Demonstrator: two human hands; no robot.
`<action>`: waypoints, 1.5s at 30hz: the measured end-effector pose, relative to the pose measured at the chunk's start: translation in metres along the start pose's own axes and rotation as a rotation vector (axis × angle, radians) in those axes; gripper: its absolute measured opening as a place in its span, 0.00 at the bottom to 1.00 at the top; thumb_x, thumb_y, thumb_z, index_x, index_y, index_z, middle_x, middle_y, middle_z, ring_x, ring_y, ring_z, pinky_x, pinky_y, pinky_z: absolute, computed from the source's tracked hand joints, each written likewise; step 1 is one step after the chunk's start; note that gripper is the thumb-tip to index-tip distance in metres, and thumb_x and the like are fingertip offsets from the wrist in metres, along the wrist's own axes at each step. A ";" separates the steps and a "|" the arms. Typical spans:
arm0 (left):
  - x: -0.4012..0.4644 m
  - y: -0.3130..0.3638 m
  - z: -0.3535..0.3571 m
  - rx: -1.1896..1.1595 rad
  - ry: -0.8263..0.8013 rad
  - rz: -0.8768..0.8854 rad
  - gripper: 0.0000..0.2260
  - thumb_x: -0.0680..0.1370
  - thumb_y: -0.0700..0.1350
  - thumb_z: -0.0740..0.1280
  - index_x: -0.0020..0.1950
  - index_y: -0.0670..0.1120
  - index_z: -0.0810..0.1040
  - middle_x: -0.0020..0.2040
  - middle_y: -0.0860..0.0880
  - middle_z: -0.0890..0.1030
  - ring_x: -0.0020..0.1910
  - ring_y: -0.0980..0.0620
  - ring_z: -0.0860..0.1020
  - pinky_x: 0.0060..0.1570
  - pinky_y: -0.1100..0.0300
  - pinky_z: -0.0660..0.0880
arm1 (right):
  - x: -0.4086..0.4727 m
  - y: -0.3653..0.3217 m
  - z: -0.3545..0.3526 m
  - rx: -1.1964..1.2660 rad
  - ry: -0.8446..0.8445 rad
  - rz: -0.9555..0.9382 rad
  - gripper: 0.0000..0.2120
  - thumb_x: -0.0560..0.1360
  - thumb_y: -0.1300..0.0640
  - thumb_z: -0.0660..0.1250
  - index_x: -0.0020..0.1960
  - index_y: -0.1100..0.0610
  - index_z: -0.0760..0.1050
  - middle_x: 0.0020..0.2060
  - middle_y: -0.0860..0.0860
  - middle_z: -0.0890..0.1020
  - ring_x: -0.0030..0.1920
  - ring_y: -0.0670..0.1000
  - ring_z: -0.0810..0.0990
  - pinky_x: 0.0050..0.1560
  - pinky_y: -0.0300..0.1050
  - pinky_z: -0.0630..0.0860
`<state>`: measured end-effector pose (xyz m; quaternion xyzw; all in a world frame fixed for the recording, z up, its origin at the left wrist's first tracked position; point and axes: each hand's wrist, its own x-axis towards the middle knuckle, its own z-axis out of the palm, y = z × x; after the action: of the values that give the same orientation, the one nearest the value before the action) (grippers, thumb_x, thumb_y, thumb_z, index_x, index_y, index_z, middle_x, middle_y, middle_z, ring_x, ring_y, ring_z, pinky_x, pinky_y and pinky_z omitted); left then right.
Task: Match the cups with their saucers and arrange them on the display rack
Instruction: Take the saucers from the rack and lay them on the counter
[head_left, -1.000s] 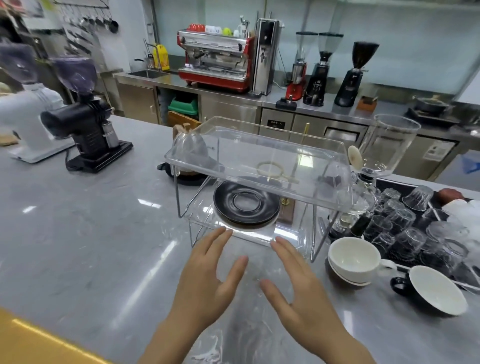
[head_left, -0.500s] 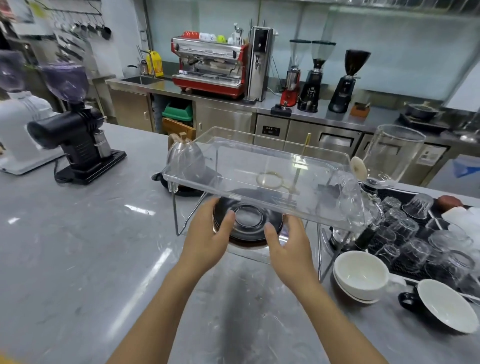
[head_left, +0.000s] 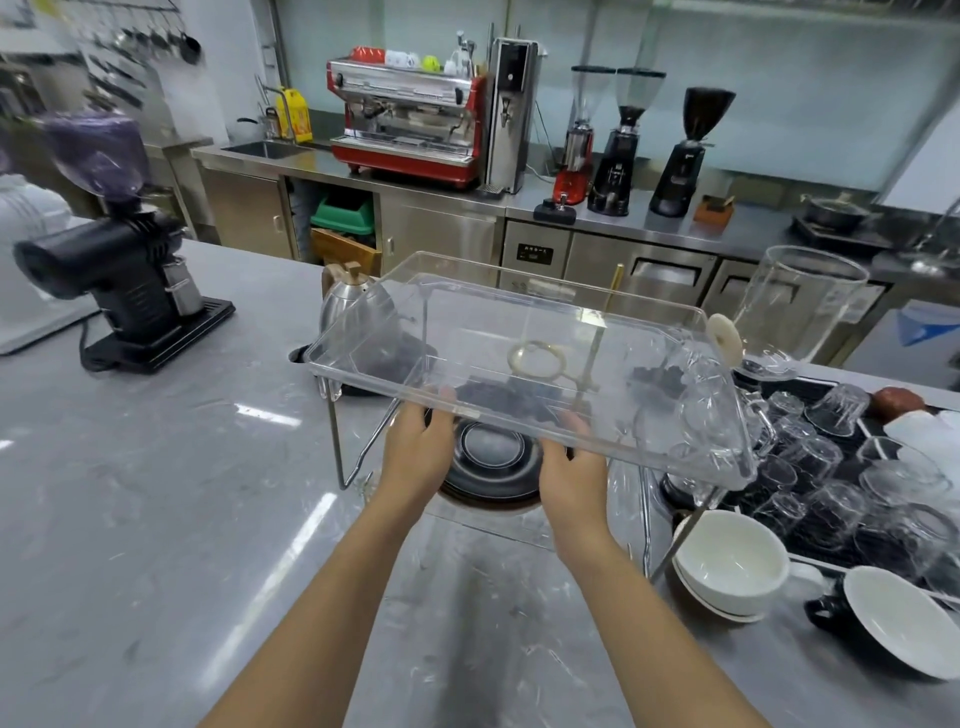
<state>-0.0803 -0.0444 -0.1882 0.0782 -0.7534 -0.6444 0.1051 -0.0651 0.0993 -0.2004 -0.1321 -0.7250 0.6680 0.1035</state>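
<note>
A person's left hand (head_left: 415, 457) and right hand (head_left: 574, 480) reach under the upper tier of a clear two-tier display rack (head_left: 524, 358) standing on a grey marble-patterned bench (head_left: 156, 519), one at either side of a stack of black saucers (head_left: 491, 462) resting on the rack's lower shelf. The left hand is at the stack's left edge and the right hand at its right edge; the fingers extend beneath the transparent top tray, and whether they curl round the saucers' rims or merely touch them cannot be told from this view. The rack's top tray carries nothing visible of its own; a steel gooseneck kettle (head_left: 353, 301) and a brass pour-over stand (head_left: 592, 338) show through and behind it. To the right of the rack, a white cup (head_left: 727, 564) sits on a white saucer (head_left: 711, 603), and just beside it a black cup with a white interior (head_left: 904, 621) lies tilted on the bench. Behind these, upturned glasses (head_left: 841, 467) crowd a dark drying mat. A black grinder (head_left: 119, 270) stands at the bench's left end, and a red espresso machine (head_left: 410, 130) lines the steel back counter.
</note>
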 end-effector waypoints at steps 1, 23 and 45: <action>0.001 0.000 0.001 -0.010 0.013 -0.007 0.09 0.84 0.53 0.60 0.58 0.55 0.78 0.58 0.53 0.81 0.60 0.52 0.77 0.61 0.55 0.71 | 0.001 0.000 0.001 0.004 0.007 0.007 0.19 0.81 0.50 0.63 0.72 0.51 0.70 0.57 0.42 0.78 0.63 0.49 0.75 0.60 0.43 0.70; -0.035 0.023 0.006 -0.073 0.226 0.018 0.11 0.81 0.45 0.64 0.41 0.56 0.79 0.37 0.55 0.81 0.37 0.60 0.76 0.42 0.61 0.73 | -0.036 -0.014 0.002 0.052 0.022 -0.071 0.23 0.80 0.58 0.65 0.74 0.49 0.68 0.63 0.41 0.79 0.63 0.40 0.76 0.65 0.41 0.74; -0.180 0.006 -0.018 -0.087 0.231 -0.123 0.14 0.81 0.42 0.66 0.65 0.50 0.81 0.60 0.55 0.83 0.62 0.53 0.80 0.66 0.49 0.76 | -0.181 0.008 -0.062 -0.073 -0.003 0.105 0.33 0.75 0.66 0.68 0.69 0.37 0.63 0.67 0.33 0.71 0.66 0.36 0.71 0.72 0.44 0.67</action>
<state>0.0985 -0.0155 -0.1900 0.1933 -0.7012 -0.6685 0.1549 0.1260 0.0983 -0.1983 -0.1726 -0.7410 0.6460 0.0623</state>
